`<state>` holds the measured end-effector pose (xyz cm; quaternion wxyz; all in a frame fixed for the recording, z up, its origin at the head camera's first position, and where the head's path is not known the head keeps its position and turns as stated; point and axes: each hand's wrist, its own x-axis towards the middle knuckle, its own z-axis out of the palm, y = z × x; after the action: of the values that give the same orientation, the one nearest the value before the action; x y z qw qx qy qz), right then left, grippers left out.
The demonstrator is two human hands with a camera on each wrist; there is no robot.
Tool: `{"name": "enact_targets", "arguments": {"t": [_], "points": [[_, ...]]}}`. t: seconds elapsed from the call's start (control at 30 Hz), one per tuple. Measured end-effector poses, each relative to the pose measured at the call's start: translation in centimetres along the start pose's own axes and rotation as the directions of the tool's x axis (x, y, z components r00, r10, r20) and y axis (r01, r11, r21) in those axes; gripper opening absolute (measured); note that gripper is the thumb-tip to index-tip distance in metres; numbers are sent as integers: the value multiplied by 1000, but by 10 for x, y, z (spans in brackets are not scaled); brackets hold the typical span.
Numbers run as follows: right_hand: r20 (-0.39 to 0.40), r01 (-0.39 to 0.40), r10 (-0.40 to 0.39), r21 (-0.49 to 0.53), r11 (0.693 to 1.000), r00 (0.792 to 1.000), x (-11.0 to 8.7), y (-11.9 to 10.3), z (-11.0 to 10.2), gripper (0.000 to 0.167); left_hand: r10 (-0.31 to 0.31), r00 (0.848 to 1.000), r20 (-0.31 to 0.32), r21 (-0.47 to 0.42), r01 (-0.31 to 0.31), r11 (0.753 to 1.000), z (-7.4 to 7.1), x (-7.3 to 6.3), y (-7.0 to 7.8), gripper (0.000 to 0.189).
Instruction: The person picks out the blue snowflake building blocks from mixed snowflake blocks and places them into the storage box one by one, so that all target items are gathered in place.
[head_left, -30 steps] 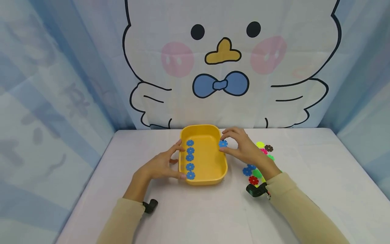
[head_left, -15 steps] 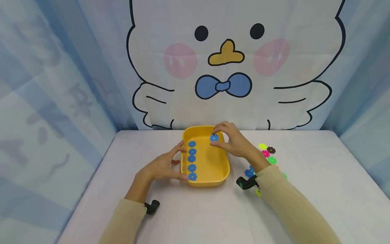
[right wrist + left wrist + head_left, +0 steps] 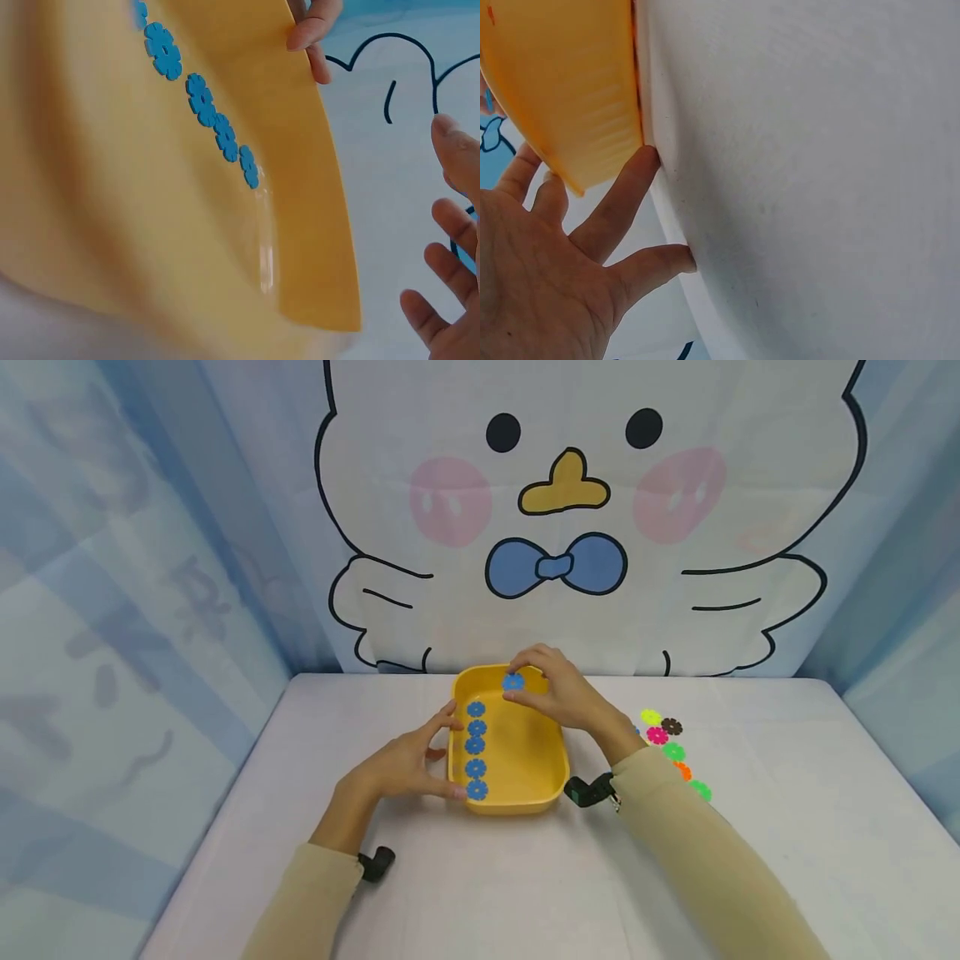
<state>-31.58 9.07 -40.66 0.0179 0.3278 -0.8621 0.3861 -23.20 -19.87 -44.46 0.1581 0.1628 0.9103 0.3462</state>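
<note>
A yellow plastic tray (image 3: 525,752) stands on the table, with a column of several blue snowflake discs (image 3: 475,745) along its left side. Over the tray's far end, my right hand (image 3: 558,692) pinches another blue snowflake disc (image 3: 513,682) between thumb and fingertips. My left hand (image 3: 397,766) is spread at the tray's left wall, its thumb and a finger reaching onto the rim. In the left wrist view its long fingers (image 3: 619,202) lie along the tray's outside, fairly straight. The right wrist view shows the column of discs (image 3: 201,100) inside the tray, with my right hand's fingertips at the right edge.
To the right of the tray lie loose snowflake discs in yellow, brown, pink, green and orange (image 3: 673,751), some hidden by my right forearm. A cloth backdrop (image 3: 720,643) with a cartoon bird hangs right behind the table's far edge.
My right hand has carried the blue disc leftward from the tray's right rim to over its far end. The left hand keeps its place at the tray's left side.
</note>
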Motion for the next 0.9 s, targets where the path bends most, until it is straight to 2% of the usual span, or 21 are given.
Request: {"name": "enact_targets", "arguments": {"t": [0.17, 0.37, 0.63, 0.8, 0.9], "points": [[14, -32, 32, 40, 999, 999, 9, 3, 2, 35, -1, 1000, 3, -6, 1, 1000, 0, 1, 0, 111], [36, -57, 55, 58, 997, 998, 18, 5, 7, 35, -11, 1000, 9, -14, 11, 1000, -1, 0, 2, 118], [92, -112, 108, 46, 993, 990, 25, 5, 20, 37, -10, 1000, 7, -19, 10, 1000, 3, -2, 1, 121], [100, -130, 125, 44, 991, 987, 30, 7, 26, 36, -24, 1000, -2, -8, 24, 1000, 2, -1, 1, 124], [121, -175, 172, 17, 984, 978, 33, 9, 30, 37, -19, 1000, 1, -14, 19, 1000, 2, -1, 1, 123]]}}
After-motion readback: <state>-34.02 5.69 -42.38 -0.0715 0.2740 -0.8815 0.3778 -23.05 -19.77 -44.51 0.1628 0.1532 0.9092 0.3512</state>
